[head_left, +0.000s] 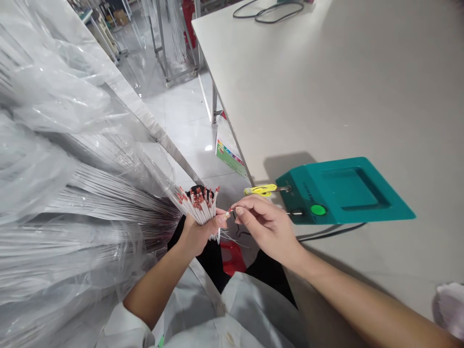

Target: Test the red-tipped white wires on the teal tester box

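Note:
A bundle of white wires with reddish-brown ends is gripped in my left hand, its tips pointing up and away from me. My right hand is pinched close to my left thumb, at the reddish tip of one wire that stands apart from the bundle. Just beyond my right hand, a yellow clip is fixed to a teal tester box with a round green button. A metal probe on the box's near side is partly hidden by my right hand.
Long white wires under clear plastic hang along the left beside a metal rail. The pale table fills the right, with a black cable at its far end. A red stool shows below my hands.

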Tool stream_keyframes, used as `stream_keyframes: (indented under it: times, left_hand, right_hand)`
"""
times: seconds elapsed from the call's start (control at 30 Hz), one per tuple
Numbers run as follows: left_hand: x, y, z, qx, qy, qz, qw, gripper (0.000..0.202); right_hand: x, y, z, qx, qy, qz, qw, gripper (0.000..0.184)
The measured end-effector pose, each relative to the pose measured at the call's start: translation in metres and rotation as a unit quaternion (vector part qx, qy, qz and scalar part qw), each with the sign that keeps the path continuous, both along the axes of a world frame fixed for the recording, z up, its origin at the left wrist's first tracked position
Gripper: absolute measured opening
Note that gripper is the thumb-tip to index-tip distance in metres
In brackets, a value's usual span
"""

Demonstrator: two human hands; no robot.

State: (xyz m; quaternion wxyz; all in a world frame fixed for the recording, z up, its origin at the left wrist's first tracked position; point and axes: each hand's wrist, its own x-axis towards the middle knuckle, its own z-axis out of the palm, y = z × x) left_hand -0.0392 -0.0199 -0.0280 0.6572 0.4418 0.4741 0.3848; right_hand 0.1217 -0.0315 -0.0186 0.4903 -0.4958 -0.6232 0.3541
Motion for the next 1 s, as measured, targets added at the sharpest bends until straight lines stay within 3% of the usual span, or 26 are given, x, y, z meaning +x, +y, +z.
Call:
stream_keyframes:
  times: [0.1, 0.2, 0.33, 0.43, 0.53, 0.63, 0.83, 1.0]
  left_hand:
    - [-0.002, 0.002, 0.001, 0.01, -0.003, -0.024, 1.0, 0.027]
    - [-0.005, 0.005, 0.004, 0.022, -0.003, -0.075, 0.997, 0.03]
    - [-0.013, 0.008, 0.002, 0.02, -0.017, -0.146, 0.989, 0.029]
    - [-0.017, 0.009, -0.004, 0.009, -0.053, -0.145, 0.988, 0.026]
    - [-0.016, 0.008, -0.011, -0.016, -0.114, -0.127, 0.985, 0.026]
    - [-0.011, 0.007, -0.019, -0.026, -0.166, -0.107, 0.98, 0.028]
    - [-0.001, 0.004, -0.028, -0.059, -0.139, -0.085, 0.985, 0.04]
    - [0.004, 0.004, -0.028, -0.084, -0.117, -0.063, 0.988, 0.044]
  right_hand:
    - [0.005, 0.002, 0.006, 0.036, -0.005, 0.028, 0.999, 0.02]
    - [0.013, 0.009, 0.013, 0.059, -0.051, 0.135, 0.988, 0.012]
    - [0.016, 0.017, 0.017, -0.003, -0.03, 0.227, 0.973, 0.011]
    - [0.01, 0.015, 0.014, -0.101, 0.088, 0.227, 0.965, 0.009]
    - [-0.002, 0.009, 0.006, -0.214, 0.228, 0.195, 0.93, 0.013]
    - [-0.01, 0.004, -0.002, -0.275, 0.307, 0.162, 0.897, 0.017]
    - [-0.011, 0.003, -0.01, -0.294, 0.369, 0.162, 0.867, 0.019]
    - [-0.01, 0.005, -0.008, -0.274, 0.366, 0.168, 0.874, 0.017]
